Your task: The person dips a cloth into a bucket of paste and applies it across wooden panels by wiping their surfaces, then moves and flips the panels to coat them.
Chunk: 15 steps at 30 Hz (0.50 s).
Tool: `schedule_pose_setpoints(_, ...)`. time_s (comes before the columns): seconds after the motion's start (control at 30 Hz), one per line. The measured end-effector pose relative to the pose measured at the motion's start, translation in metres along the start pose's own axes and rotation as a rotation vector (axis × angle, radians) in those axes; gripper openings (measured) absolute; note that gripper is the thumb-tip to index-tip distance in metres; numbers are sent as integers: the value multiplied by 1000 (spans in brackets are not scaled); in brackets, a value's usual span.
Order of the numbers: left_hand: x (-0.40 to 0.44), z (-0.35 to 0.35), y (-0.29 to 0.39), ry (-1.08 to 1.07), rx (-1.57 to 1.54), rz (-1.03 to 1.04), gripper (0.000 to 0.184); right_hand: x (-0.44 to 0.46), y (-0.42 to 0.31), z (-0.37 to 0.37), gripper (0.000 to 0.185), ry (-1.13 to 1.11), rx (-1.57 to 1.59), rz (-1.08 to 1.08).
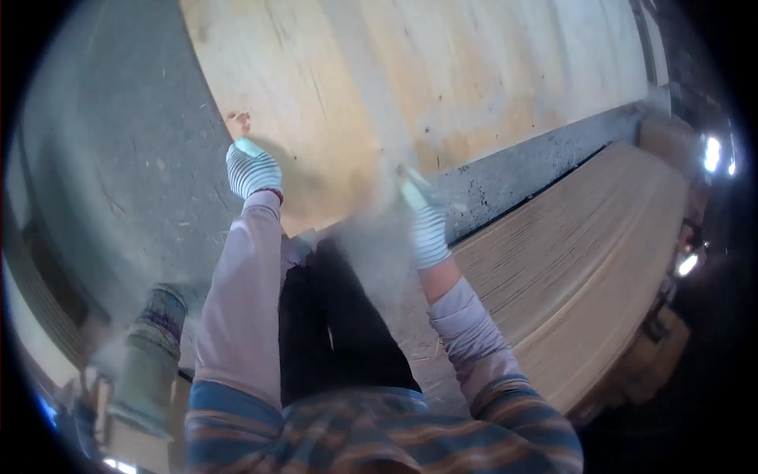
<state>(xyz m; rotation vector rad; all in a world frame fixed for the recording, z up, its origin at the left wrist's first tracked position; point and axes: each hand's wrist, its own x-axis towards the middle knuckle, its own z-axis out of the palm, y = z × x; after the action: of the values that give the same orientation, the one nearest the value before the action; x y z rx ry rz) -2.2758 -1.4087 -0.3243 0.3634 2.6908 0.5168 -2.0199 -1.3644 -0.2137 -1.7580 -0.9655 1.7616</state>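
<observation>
A large, pale wood sheet (474, 71) with tan stains and dark knots spans the upper part of the head view. My left hand (254, 168), in a striped white glove with pale green fingers, is closed on the sheet's left edge. A small reddish-brown patch lies just beyond its fingertips. My right hand (426, 221), in a matching glove, is at the sheet's near edge, its fingers closed there. Motion blurs the right fingers, and their undersides are hidden.
To the right lies a long stack of thin wood sheets (568, 261). Grey floor (142, 142) with scattered chips extends on the left. A greenish cylindrical object (150, 355) stands at lower left. Bright lights and dim clutter show at far right.
</observation>
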Motion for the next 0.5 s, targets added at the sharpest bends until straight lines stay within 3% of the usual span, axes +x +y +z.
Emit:
schedule_pose_setpoints(0.07, -2, -4, 8, -59, 25, -13, 46, 60, 2, -13, 38, -9, -421, -420)
schedule_pose_setpoints(0.1, -2, 12, -7, 50, 13, 3, 45, 90, 12, -26, 40, 42, -1099, -863)
schedule_pose_setpoints(0.17, -7, 6, -5, 24, 70, 56, 50, 127, -8, -13, 38, -86, -686, -540)
schedule_pose_setpoints(0.27, 4, 19, -20, 50, 117, 101, 51, 122, -20, 1, 36, -463, -1103, -905)
schedule_pose_setpoints(0.3, -2, 16, -21, -2, 124, 39, 46, 104, -7, -1, 42, -539, -987, -881)
schedule_pose_setpoints(0.37, 3, 10, -9, 7, 106, 22, 43, 78, 13, -9, 44, -470, -1013, -1124)
schedule_pose_setpoints(0.5, 14, 19, -14, -5, -16, 124, 45, 6, 78, -27, 37, -252, -850, -688)
